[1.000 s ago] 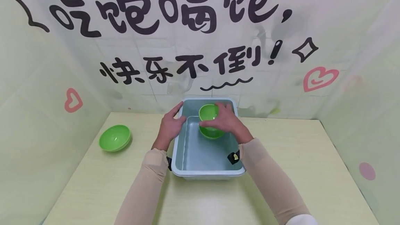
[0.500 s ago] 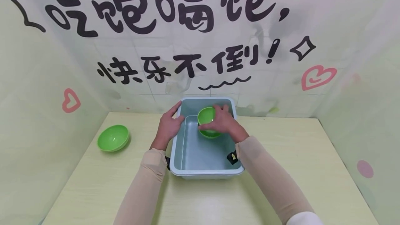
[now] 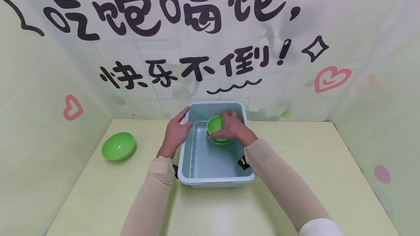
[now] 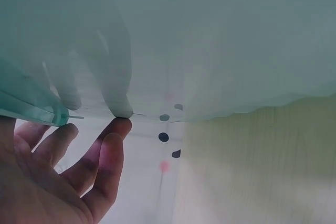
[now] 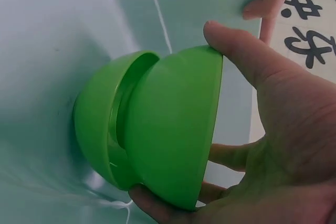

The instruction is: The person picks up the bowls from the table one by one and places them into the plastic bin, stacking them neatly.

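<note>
My right hand (image 3: 232,127) grips an upper green bowl (image 5: 173,124) by its rim, thumb on one side and fingers on the other. That bowl's base sits partly inside a lower green bowl (image 5: 97,121), tilted a little, with a gap between their rims. The lower bowl rests on the floor of a blue-grey plastic tub (image 3: 213,180), near its far end. My left hand (image 3: 176,134) holds the tub's left rim, its thumb over the edge; in the left wrist view, fingertips (image 4: 122,125) touch the outer wall.
Another green bowl (image 3: 118,146) stands on the pale wooden table (image 3: 295,177), left of the tub. A printed curtain (image 3: 147,46) with black lettering hangs behind the table and along both sides.
My right hand has lowered the upper bowl into the lower one, so less of the lower bowl shows. The left hand stays on the rim. The head view shifts slightly.
</note>
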Action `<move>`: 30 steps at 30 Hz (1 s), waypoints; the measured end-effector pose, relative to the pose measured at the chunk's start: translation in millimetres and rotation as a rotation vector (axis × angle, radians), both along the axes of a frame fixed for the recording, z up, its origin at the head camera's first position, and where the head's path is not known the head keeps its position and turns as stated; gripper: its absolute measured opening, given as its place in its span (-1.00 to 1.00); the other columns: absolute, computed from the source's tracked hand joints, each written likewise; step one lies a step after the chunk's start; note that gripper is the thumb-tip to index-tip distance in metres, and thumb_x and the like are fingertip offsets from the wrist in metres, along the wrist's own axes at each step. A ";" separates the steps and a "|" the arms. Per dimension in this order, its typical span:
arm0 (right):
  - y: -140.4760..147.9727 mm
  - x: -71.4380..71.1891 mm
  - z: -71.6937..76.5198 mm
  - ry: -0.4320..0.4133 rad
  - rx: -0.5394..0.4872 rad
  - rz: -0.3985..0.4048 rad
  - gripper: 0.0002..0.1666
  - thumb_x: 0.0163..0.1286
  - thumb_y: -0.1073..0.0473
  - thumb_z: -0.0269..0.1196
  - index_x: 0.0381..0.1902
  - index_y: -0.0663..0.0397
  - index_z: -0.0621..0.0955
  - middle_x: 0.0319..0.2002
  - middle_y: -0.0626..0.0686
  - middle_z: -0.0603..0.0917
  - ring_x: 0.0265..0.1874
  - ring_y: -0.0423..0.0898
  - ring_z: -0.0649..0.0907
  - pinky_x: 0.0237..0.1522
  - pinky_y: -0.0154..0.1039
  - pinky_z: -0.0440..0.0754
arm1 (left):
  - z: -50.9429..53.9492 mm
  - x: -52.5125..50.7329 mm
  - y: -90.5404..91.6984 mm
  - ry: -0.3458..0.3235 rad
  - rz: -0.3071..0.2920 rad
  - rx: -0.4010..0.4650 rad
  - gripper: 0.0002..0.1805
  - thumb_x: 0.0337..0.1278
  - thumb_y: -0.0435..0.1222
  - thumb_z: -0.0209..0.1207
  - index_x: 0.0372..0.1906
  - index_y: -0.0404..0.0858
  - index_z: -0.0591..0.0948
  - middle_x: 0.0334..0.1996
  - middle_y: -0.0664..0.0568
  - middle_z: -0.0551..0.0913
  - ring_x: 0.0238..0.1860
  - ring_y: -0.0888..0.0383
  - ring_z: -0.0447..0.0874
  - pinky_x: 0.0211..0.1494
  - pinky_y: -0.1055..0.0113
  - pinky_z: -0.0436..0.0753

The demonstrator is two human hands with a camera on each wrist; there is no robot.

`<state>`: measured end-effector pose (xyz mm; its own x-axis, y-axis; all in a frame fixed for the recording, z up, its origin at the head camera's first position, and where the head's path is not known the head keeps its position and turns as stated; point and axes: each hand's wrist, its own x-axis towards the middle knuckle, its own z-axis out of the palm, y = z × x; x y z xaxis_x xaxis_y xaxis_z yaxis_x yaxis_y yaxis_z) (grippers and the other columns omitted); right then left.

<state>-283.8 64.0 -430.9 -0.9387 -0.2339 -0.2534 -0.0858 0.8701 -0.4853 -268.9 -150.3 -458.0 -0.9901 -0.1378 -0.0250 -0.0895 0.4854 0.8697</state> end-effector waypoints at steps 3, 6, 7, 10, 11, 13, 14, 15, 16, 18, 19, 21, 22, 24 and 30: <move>0.1 -1.2 -0.5 0.000 0.051 0.023 0.26 -0.01 -0.36 0.50 0.52 0.04 0.26 0.31 0.31 0.31 0.19 0.27 0.46 0.19 0.14 0.55 | 0.2 0.1 0.7 0.004 0.004 0.003 -0.31 0.27 -0.21 0.10 0.52 0.18 0.37 0.52 -0.01 0.39 -0.12 -0.05 0.65 -0.26 0.35 0.53; 0.3 -1.8 -2.0 0.012 0.101 0.044 0.25 -0.03 -0.39 0.50 0.51 0.04 0.29 0.31 0.30 0.33 0.25 0.26 0.37 0.22 0.13 0.51 | -0.3 0.0 1.4 0.000 -0.004 0.002 -0.31 0.27 -0.21 0.09 0.52 0.19 0.36 0.52 -0.02 0.39 -0.16 -0.05 0.64 -0.27 0.34 0.51; 0.5 -1.8 -2.5 0.018 0.114 0.048 0.25 -0.03 -0.39 0.50 0.51 0.03 0.30 0.31 0.29 0.33 0.26 0.26 0.34 0.22 0.12 0.50 | -0.6 -0.2 1.7 -0.002 -0.005 0.004 -0.31 0.28 -0.21 0.09 0.52 0.19 0.36 0.52 -0.01 0.38 -0.16 -0.05 0.64 -0.26 0.34 0.51; 1.5 -1.7 -3.8 0.032 0.128 0.053 0.26 -0.04 -0.39 0.51 0.51 0.04 0.30 0.32 0.29 0.34 0.26 0.25 0.30 0.22 0.11 0.50 | -1.8 -1.0 2.4 -0.005 -0.008 0.004 -0.31 0.29 -0.21 0.09 0.52 0.20 0.36 0.52 -0.01 0.38 -0.05 -0.04 0.62 -0.23 0.34 0.51; 1.7 -1.8 -4.4 0.037 0.130 0.054 0.27 -0.05 -0.39 0.51 0.51 0.04 0.30 0.33 0.28 0.34 0.26 0.25 0.30 0.22 0.10 0.51 | -2.4 -1.3 2.5 -0.006 -0.007 0.007 -0.32 0.29 -0.22 0.10 0.52 0.20 0.36 0.52 -0.01 0.38 -0.02 -0.05 0.62 -0.22 0.33 0.51; 1.7 -2.1 -5.2 0.042 0.132 0.056 0.28 -0.05 -0.39 0.51 0.51 0.07 0.29 0.34 0.28 0.34 0.27 0.25 0.30 0.23 0.10 0.51 | -2.8 -1.6 2.6 -0.006 -0.007 0.006 -0.32 0.30 -0.22 0.10 0.52 0.20 0.36 0.52 0.00 0.38 0.03 -0.06 0.61 -0.20 0.33 0.51; 1.5 -2.3 -5.7 0.044 0.136 0.057 0.28 -0.04 -0.39 0.51 0.50 0.08 0.29 0.34 0.28 0.35 0.27 0.26 0.31 0.23 0.10 0.52 | -2.7 -1.5 2.5 -0.006 -0.007 0.008 -0.32 0.30 -0.22 0.10 0.52 0.20 0.36 0.52 0.00 0.38 0.06 -0.06 0.60 -0.19 0.33 0.51; 1.1 -2.8 -6.5 0.047 0.141 0.058 0.28 -0.04 -0.40 0.51 0.49 0.10 0.29 0.34 0.28 0.36 0.27 0.26 0.32 0.22 0.11 0.53 | -2.4 -1.2 2.4 -0.008 -0.006 0.012 -0.31 0.29 -0.22 0.10 0.52 0.20 0.36 0.52 -0.01 0.38 0.08 -0.07 0.60 -0.19 0.32 0.51; 0.5 -3.1 -7.0 0.049 0.147 0.060 0.27 -0.04 -0.39 0.50 0.48 0.11 0.29 0.34 0.28 0.36 0.28 0.26 0.33 0.23 0.10 0.53 | -2.1 -1.0 2.1 -0.010 -0.006 0.011 -0.31 0.29 -0.22 0.11 0.52 0.21 0.36 0.52 -0.01 0.38 0.11 -0.06 0.58 -0.17 0.31 0.50; -1.1 -3.7 -7.8 0.047 0.158 0.062 0.26 -0.02 -0.39 0.50 0.46 0.14 0.29 0.32 0.29 0.37 0.28 0.28 0.34 0.23 0.11 0.53 | -1.0 -0.1 1.2 -0.018 -0.003 0.016 -0.31 0.30 -0.21 0.10 0.52 0.21 0.35 0.53 0.00 0.36 0.13 -0.07 0.57 -0.16 0.29 0.50; -1.8 -4.0 -8.1 0.048 0.164 0.063 0.25 -0.02 -0.39 0.50 0.46 0.15 0.29 0.32 0.30 0.38 0.28 0.28 0.34 0.23 0.10 0.54 | -0.5 0.2 0.6 -0.019 -0.001 0.016 -0.31 0.30 -0.21 0.10 0.53 0.21 0.35 0.54 0.00 0.36 0.18 -0.06 0.55 -0.13 0.29 0.49; -3.2 -4.4 -8.5 0.046 0.178 0.065 0.24 -0.01 -0.38 0.50 0.44 0.17 0.29 0.31 0.30 0.38 0.28 0.29 0.35 0.23 0.10 0.54 | 0.2 0.3 -0.3 -0.021 0.004 0.021 -0.31 0.30 -0.21 0.10 0.53 0.20 0.35 0.54 0.00 0.35 0.23 -0.06 0.52 -0.10 0.26 0.49; -3.9 -4.3 -8.3 0.044 0.184 0.065 0.24 0.00 -0.38 0.50 0.44 0.17 0.29 0.31 0.31 0.38 0.28 0.29 0.35 0.24 0.10 0.54 | 0.3 0.2 -0.7 -0.019 0.003 0.020 -0.31 0.31 -0.21 0.09 0.53 0.19 0.34 0.54 -0.01 0.35 0.27 -0.05 0.50 -0.07 0.26 0.49; -4.5 -4.4 -7.9 0.043 0.194 0.061 0.24 0.01 -0.37 0.50 0.45 0.18 0.28 0.32 0.31 0.37 0.29 0.29 0.36 0.26 0.10 0.53 | 0.4 -0.2 -0.8 -0.014 -0.002 0.022 -0.31 0.31 -0.22 0.09 0.54 0.18 0.34 0.54 -0.01 0.34 0.28 -0.07 0.49 -0.06 0.25 0.51; -5.3 -4.2 -6.9 0.035 0.165 0.062 0.25 0.01 -0.26 0.56 0.48 0.19 0.26 0.34 0.29 0.36 0.27 0.25 0.41 0.29 0.08 0.53 | 0.6 -0.3 -0.8 -0.019 -0.006 0.026 -0.31 0.31 -0.22 0.09 0.54 0.19 0.33 0.55 -0.01 0.33 0.26 -0.07 0.51 -0.08 0.27 0.53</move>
